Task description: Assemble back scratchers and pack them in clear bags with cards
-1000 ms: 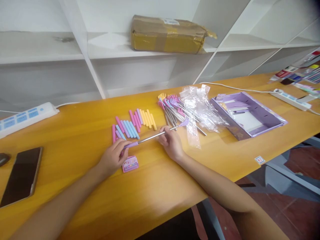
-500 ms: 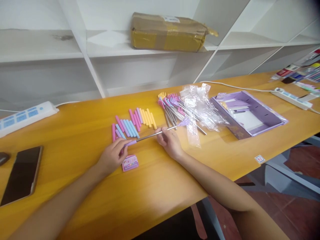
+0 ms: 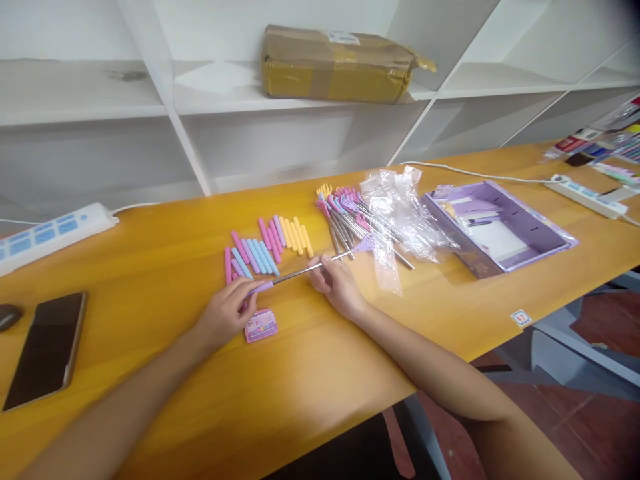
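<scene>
My left hand [image 3: 227,312] is closed on the purple grip end of a thin metal rod [image 3: 303,271] with a small purple hand-shaped tip [image 3: 367,244]. My right hand [image 3: 336,283] pinches the rod's middle. Both hold it just above the wooden table [image 3: 150,267]. Behind the rod lie several loose pink, blue and yellow sleeves [image 3: 267,245]. A bundle of similar rods [image 3: 345,213] with coloured tips lies further back. A small pink card [image 3: 261,326] sits by my left hand.
Clear plastic bags [image 3: 395,213] and an open purple box [image 3: 500,230] lie to the right. A phone [image 3: 45,347] and a power strip [image 3: 50,233] are on the left. A second power strip [image 3: 585,197] is far right. A cardboard parcel [image 3: 340,65] rests on the white shelf.
The rod's grip end has slid further into my left hand's sleeve; both hands stay nearly where they were, shifted slightly up in view.
</scene>
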Action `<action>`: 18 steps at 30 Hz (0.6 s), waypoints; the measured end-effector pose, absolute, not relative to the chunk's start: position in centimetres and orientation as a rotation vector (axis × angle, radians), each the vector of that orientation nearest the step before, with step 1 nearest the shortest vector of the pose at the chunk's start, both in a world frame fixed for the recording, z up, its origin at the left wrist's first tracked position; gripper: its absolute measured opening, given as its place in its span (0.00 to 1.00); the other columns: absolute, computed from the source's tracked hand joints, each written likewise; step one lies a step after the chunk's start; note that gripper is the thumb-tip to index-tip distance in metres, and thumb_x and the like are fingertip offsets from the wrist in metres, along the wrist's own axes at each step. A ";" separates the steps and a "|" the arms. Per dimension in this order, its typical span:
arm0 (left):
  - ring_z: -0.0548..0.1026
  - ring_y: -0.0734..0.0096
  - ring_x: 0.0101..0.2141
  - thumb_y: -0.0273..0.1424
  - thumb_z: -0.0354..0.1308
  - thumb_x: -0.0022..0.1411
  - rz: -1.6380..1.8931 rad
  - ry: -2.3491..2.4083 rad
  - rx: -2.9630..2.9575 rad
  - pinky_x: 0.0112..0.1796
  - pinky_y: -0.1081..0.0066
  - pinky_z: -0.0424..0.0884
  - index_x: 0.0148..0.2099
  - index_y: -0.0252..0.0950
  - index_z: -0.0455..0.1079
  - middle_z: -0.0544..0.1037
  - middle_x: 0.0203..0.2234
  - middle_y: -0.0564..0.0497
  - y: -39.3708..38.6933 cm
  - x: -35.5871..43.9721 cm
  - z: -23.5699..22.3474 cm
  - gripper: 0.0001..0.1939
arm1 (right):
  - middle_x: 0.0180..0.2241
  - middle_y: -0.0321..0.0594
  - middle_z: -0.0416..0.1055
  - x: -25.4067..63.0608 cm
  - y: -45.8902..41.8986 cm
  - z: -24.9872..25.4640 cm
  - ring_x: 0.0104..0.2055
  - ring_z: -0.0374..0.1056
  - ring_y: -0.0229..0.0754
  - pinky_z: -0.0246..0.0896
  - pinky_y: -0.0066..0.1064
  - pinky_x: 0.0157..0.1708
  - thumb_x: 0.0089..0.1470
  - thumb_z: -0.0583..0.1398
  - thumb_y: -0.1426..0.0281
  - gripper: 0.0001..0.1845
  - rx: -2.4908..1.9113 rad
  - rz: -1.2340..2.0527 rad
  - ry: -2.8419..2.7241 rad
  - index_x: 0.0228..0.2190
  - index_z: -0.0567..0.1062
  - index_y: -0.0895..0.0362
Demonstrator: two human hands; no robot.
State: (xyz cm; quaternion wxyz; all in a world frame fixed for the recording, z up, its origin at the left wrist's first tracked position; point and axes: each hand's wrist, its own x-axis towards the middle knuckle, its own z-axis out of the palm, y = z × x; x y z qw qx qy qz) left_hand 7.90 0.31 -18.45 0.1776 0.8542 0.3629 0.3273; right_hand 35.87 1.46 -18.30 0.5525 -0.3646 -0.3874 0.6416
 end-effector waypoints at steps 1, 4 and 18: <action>0.75 0.74 0.30 0.24 0.52 0.76 0.927 1.038 2.420 0.36 0.71 0.74 0.64 0.41 0.73 0.81 0.45 0.47 0.3 7.9 -18.5 0.19 | 0.19 0.28 0.55 35.8 1.4 -18.3 0.19 0.46 0.31 0.40 0.29 0.23 0.63 0.65 0.46 0.25 -0.862 1.526 -0.918 0.37 0.78 0.57; 0.75 0.73 0.31 0.24 0.54 0.75 0.957 1.098 2.418 0.36 0.71 0.73 0.63 0.41 0.74 0.81 0.44 0.48 0.4 7.8 -18.6 0.19 | 0.19 0.29 0.57 35.9 1.3 -18.1 0.19 0.47 0.32 0.41 0.29 0.23 0.63 0.64 0.45 0.26 -0.876 1.549 -0.952 0.38 0.78 0.57; 0.73 0.74 0.28 0.25 0.57 0.71 1.028 1.172 2.216 0.30 0.73 0.70 0.55 0.41 0.78 0.80 0.38 0.52 0.5 8.0 -18.0 0.14 | 0.25 0.32 0.53 38.8 3.3 -16.6 0.21 0.45 0.33 0.43 0.31 0.22 0.64 0.60 0.41 0.28 -0.956 1.086 -0.794 0.40 0.79 0.52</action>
